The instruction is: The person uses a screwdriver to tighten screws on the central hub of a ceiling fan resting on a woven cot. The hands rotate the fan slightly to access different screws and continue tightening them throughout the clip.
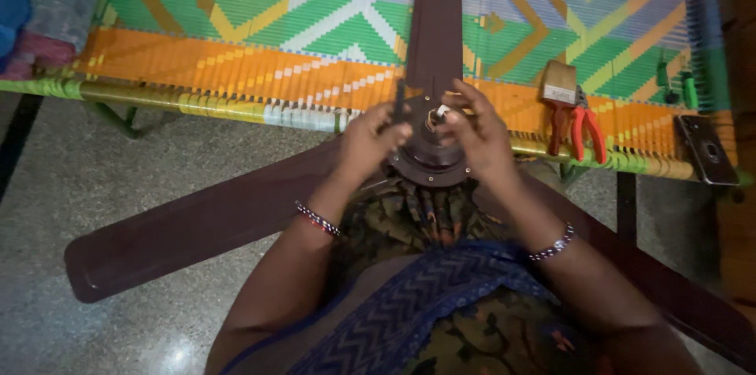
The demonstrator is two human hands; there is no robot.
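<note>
I see fan hub on the lap, braced against the cot. Left hand grips its rim; right hand pinches the white shaft tip. Pliers near.

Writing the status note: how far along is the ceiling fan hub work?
Done: three brown blades sit on the fan hub, resting on the lap. In hand: left hand steadies the hub; right hand fingers a small white part at its centre. Left: cannot tell; pliers and brush lie unused on the woven cot.

Both hands on brown ceiling fan hub; pliers on woven cot
</note>
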